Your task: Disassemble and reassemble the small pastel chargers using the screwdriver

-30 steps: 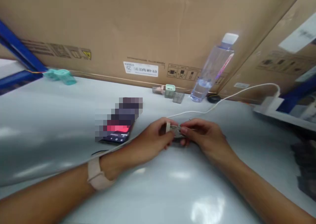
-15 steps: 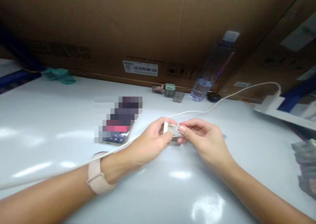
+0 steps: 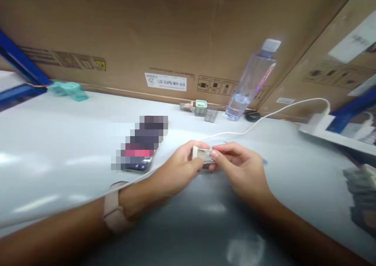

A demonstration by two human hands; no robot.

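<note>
Over the middle of the table, a small white plastic case with a clear section is held between both hands. My left hand pinches its white end between thumb and fingers. At the other end, my right hand grips it, thumb on top and fingers beneath, hiding much of that side. A thin tip pokes out above the right fingers; what it belongs to is hidden. Left of my hands lies a phone, its screen mostly pixelated. A white cable runs behind my hands and over my left forearm.
Along the back, a cardboard box walls the table. Before it stand a water bottle, a green block-shaped piece, a grey one and a black mouse-like object. A teal part sits far left; a power strip is at right.
Both hands keep hold of the case in nearly the same place. The view has shifted slightly and the light has changed: the box looks brighter, the near table and forearms darker.
</note>
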